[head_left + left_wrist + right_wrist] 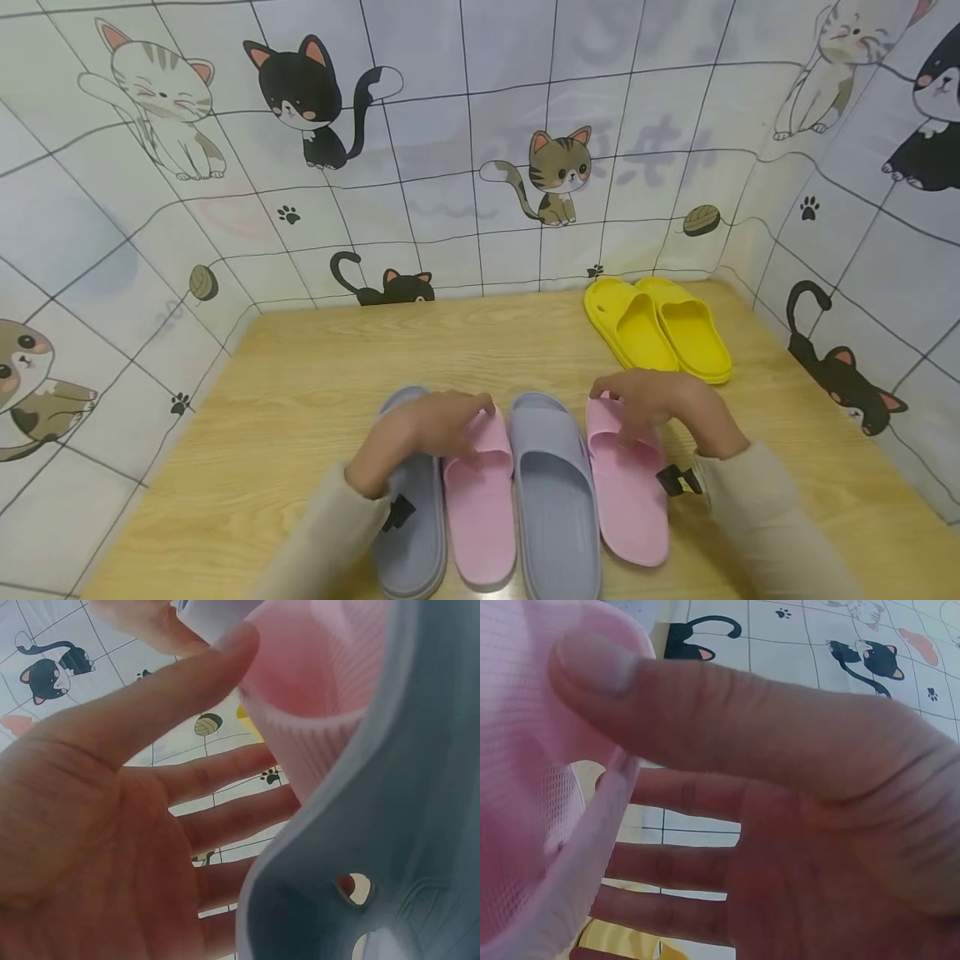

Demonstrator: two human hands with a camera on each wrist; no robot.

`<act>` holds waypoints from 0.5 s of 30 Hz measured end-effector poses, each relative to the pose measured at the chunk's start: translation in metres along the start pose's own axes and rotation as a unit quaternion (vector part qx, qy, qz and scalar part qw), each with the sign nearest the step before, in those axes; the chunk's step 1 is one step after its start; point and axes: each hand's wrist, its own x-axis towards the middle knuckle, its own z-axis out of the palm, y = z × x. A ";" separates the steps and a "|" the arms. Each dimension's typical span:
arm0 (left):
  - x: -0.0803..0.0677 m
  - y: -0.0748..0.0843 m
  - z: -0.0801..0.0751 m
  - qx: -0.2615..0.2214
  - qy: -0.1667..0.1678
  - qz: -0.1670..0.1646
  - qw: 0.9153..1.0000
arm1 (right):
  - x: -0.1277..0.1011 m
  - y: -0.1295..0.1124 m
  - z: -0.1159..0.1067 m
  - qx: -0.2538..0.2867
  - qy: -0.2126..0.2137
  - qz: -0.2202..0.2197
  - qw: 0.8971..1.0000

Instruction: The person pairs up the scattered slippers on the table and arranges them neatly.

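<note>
Four slippers stand side by side in the head view. From the left they are a grey slipper [408,533], a pink slipper [483,533], a second grey slipper [558,517] and a second pink slipper [633,517]. My left hand [438,425] reaches across the first grey slipper and holds the front of the left pink one, thumb [232,656] on its strap and fingers beyond the toe. With the right hand [648,400] I pinch the other pink slipper's front, thumb [600,671] at the strap, fingers past the toe end.
A pair of yellow slippers [660,329] stands at the back right, just beyond my right hand. The wooden tabletop [300,400] is bordered at the back and both sides by white panels [442,175] printed with cats and grid lines.
</note>
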 end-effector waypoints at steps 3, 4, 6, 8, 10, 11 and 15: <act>-0.001 -0.003 0.001 0.000 0.003 0.010 1.000 | -0.001 0.001 -0.002 -0.002 0.003 -0.012 1.000; -0.001 -0.004 0.001 0.002 0.004 0.016 1.000 | -0.001 0.002 -0.002 -0.001 0.003 -0.013 1.000; 0.000 -0.006 0.002 0.008 0.007 0.029 1.000 | -0.002 0.003 -0.003 0.001 0.004 -0.017 1.000; 0.000 -0.006 0.001 0.014 0.010 0.039 0.999 | -0.003 0.004 -0.004 0.002 0.005 -0.018 1.000; 0.000 -0.006 0.000 0.020 0.012 0.045 0.999 | -0.003 0.005 -0.003 0.003 0.007 -0.019 1.000; 0.000 -0.006 -0.001 0.020 0.013 0.046 0.999 | -0.003 0.005 -0.003 0.003 0.009 -0.021 1.000; -0.002 -0.006 -0.002 0.017 0.015 0.045 0.999 | 0.001 0.005 -0.003 0.000 0.017 -0.035 0.999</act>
